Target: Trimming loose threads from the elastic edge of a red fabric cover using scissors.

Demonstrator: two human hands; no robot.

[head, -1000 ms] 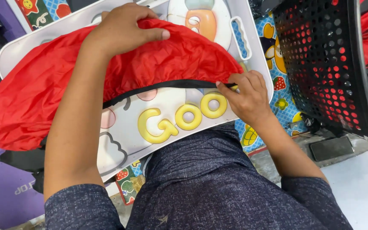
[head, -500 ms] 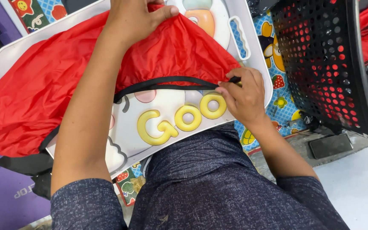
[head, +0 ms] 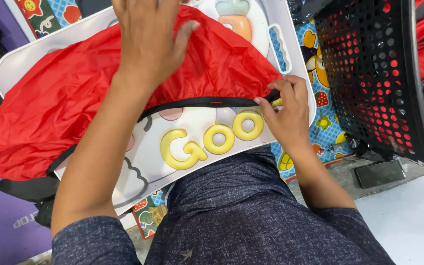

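— So, our left hand (head: 148, 46) has slid farther up the red cloth (head: 60, 103), fingers spread flat and pressing it onto the white board (head: 192, 162).
— And our right hand (head: 288, 110) now pinches the black trim (head: 207, 102) at the cloth's right end, fingers closed, drawing it straighter than before.

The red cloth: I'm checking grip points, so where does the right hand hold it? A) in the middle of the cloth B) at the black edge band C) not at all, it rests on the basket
B: the right hand pinches the black edge band of the red cloth, apart from the basket.
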